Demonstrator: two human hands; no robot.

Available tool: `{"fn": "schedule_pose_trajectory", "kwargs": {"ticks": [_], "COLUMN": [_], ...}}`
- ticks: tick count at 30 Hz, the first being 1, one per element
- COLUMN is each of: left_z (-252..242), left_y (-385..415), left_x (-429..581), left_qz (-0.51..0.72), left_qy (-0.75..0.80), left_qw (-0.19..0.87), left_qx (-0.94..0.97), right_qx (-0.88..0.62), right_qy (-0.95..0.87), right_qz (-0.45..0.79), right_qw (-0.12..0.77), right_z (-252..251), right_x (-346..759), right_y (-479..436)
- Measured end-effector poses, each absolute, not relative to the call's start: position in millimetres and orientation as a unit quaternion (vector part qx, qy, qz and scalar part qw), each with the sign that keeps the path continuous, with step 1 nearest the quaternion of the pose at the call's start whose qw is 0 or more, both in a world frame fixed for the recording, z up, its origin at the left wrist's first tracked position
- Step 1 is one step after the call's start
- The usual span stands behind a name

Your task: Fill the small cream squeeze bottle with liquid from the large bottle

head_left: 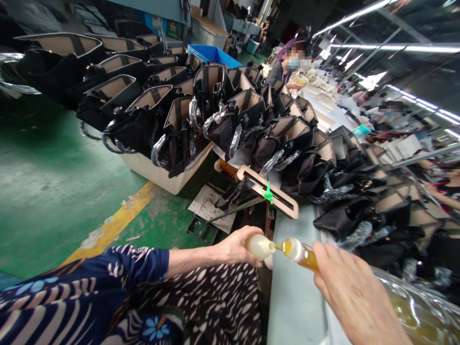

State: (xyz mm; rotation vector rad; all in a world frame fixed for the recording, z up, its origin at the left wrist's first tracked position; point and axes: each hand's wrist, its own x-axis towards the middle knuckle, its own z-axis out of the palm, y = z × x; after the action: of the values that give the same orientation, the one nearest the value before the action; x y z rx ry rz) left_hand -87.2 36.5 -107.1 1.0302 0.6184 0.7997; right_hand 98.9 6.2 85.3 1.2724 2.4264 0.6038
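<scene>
Translucent plastic bottles (pixel 259 246), glossy bags (pixel 230 125)

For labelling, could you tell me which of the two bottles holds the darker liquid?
The amber bottle in the right hand; the left hand holds a pale bottle.

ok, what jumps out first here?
Bottom centre: the left hand grips a pale bottle, the right hand an amber bottle, nozzle to nozzle. Behind them, rows of black bags fill the middle, with a slotted wooden frame carrying a green clip just above the bottles.
</scene>
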Motion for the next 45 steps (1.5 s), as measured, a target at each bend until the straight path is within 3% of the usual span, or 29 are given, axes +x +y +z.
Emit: {"fn": "schedule_pose_trajectory", "kwargs": {"ticks": [23, 45], "left_z": [-103, -107], "left_y": [39, 39], "left_x": [-94, -90], "left_qz": [0.363, 0.357], "left_qy": [0.264, 0.267], "left_qw": [0.794, 0.795], "left_qx": [0.409, 0.411], "right_qx": [0.457, 0.430], "right_qy": [0.838, 0.860], "right_qz": [0.231, 0.246], "right_qw": [0.187, 0.120], "right_z": [91, 95], "right_x": [86, 84], "right_y": [9, 9]}}
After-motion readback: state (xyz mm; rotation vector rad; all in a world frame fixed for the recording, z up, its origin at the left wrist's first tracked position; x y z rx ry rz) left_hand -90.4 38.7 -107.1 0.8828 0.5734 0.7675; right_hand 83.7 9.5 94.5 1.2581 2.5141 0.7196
